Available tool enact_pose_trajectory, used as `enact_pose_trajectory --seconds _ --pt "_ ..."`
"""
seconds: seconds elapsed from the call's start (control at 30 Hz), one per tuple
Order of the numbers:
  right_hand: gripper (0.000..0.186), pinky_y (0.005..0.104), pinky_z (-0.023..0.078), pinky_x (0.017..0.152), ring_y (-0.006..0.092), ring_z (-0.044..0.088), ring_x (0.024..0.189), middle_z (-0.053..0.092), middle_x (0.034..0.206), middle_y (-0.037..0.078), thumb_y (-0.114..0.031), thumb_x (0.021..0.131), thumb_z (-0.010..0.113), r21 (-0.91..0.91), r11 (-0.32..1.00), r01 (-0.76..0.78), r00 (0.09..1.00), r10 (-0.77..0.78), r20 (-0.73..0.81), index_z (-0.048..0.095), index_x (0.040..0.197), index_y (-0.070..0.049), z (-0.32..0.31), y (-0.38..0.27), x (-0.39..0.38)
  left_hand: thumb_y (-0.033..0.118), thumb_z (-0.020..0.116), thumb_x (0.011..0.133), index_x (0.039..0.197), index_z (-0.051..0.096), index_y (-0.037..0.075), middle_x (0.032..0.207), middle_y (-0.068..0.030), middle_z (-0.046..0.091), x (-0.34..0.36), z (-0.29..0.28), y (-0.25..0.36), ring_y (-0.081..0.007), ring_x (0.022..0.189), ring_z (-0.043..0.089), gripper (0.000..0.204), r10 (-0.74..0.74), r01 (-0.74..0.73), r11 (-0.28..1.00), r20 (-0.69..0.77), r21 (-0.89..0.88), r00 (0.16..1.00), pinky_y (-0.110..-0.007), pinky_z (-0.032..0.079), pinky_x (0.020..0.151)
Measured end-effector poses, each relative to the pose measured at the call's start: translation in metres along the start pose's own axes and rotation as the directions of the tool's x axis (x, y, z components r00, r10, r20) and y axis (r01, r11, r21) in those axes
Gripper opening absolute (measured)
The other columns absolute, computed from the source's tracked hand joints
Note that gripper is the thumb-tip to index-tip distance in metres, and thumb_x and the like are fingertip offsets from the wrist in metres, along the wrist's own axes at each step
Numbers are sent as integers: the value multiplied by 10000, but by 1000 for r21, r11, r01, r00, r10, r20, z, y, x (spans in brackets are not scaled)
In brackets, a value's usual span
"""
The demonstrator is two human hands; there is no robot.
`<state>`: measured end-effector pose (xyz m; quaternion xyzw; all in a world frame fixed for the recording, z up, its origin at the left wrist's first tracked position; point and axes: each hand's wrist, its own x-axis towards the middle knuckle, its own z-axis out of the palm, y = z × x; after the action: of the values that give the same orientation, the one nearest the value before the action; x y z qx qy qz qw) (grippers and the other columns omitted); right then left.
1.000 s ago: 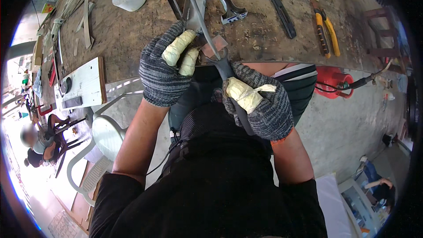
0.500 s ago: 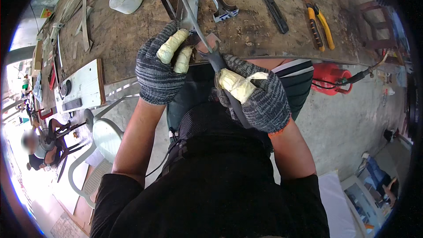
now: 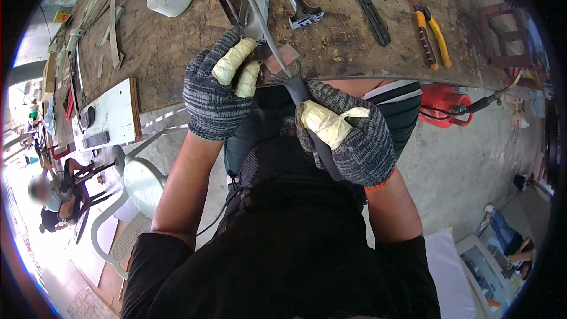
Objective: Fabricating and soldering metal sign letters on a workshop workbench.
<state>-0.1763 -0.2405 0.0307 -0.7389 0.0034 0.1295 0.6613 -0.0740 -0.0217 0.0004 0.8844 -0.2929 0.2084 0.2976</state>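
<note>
My left hand, in a striped grey glove with pale tape round two fingers, is closed at the lower end of a forked metal frame; its fingertips' hold is partly hidden. My right hand, gloved and similarly taped, grips the dark handle of a long tool whose grey metal shaft runs diagonally up over the frame. A small pinkish square plate lies beneath the shaft near the table's front edge.
The worn wooden table carries a white tub, black tool, yellow-handled pliers and several strips. Below are a plastic chair and red cylinder. People sit left; another is lower right.
Over the last second the table and both hands shifted slightly up-left in view, then my right hand came slightly down-right, still gripping the tool. The grips look unchanged.
</note>
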Motion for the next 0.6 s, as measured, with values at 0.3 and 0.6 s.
enact_pose_trajectory --seconds 0.3,0.6 --pt "279 365 577 799 250 713 895 734 986 133 -192 906 646 -115 941 317 948 -319 0 695 1124 -25 3 14 15 59 751 822 1150 719 72 1085 -164 726 -2 3 -1 -302 917 718 330 -59 59 998 13 -11 998 -387 569 828" --pt "1003 466 587 774 359 659 947 604 1201 291 -589 843 688 732 611 301 926 -4 -377 332 1477 102 -89 50 -43 129 756 803 1123 724 110 1117 -151 722 5 1 5 -335 934 701 322 -25 23 999 -37 -46 999 -413 557 838"
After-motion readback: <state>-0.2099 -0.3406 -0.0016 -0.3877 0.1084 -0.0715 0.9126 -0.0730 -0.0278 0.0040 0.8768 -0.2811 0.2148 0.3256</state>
